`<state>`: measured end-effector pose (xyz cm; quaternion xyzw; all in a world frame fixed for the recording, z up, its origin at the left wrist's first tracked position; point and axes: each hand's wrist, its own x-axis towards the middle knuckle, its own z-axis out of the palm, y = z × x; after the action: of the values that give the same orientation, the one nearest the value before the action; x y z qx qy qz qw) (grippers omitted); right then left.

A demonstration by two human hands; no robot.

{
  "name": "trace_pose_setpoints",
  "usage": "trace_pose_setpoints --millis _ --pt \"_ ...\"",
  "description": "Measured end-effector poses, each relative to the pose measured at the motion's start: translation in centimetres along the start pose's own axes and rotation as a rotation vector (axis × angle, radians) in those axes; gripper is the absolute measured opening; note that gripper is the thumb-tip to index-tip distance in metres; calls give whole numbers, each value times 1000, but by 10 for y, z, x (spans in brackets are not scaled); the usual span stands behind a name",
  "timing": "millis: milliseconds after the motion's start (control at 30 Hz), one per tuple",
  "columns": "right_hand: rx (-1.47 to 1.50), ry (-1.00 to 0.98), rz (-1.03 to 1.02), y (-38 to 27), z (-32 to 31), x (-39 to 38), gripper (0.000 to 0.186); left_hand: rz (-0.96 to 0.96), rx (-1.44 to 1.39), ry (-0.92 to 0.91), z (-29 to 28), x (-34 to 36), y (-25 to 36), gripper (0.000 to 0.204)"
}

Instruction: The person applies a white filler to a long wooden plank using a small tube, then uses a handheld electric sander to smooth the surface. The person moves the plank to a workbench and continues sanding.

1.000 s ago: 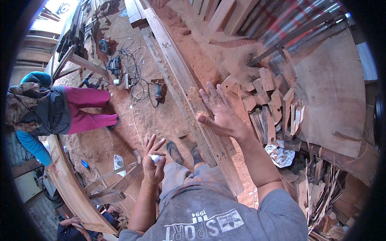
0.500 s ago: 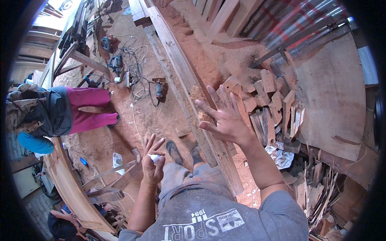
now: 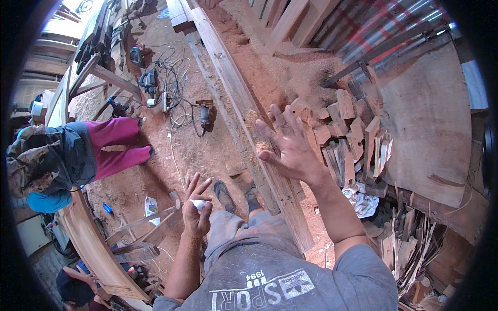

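In my left hand [image 3: 194, 220], in front of my body, the thumb and curled fingers grip a small white bottle [image 3: 198, 205]; the other fingers point upward. My right hand [image 3: 294, 155] is raised over the long wooden beam [image 3: 228, 65], fingers spread, holding nothing. A small heap of sawdust [image 3: 252, 118] lies on the beam just left of those fingers, with more below near the thumb. The beam runs diagonally from the top down to my right thigh. I cannot tell whether the right palm touches the wood.
Power tools [image 3: 149, 82] with tangled cables lie on the dusty ground, a router-like tool [image 3: 205, 115] nearest. Wood offcuts [image 3: 342, 124] are piled at right beside a large panel [image 3: 420, 129]. A co-worker in pink trousers [image 3: 116, 140] bends by a plank [image 3: 93, 249]; another person [image 3: 78, 282] is at lower left.
My right hand has tilted back and shifted slightly right, its fingers drawing away from the sawdust. My left hand stays nearly still. The co-worker in pink trousers has shifted a little.
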<state>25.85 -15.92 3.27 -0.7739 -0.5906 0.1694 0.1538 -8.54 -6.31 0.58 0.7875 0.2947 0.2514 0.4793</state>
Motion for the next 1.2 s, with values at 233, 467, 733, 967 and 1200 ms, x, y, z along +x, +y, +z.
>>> trace_pose_setpoints --millis 233,467,733,967,1200 --pt "-148 19 2 -1 4 3 93 -4 18 -10 -1 -1 -1 20" --pt "-170 6 6 -8 0 8 94 -9 16 28 -3 -3 1 23" --pt "-229 42 21 -12 -4 25 98 4 17 37 -4 -6 -1 24" --pt "-224 -3 32 -14 -7 31 100 16 15 69 -5 -8 1 25" --pt "-224 5 16 -14 -4 34 99 -11 9 80 -4 -9 4 25"
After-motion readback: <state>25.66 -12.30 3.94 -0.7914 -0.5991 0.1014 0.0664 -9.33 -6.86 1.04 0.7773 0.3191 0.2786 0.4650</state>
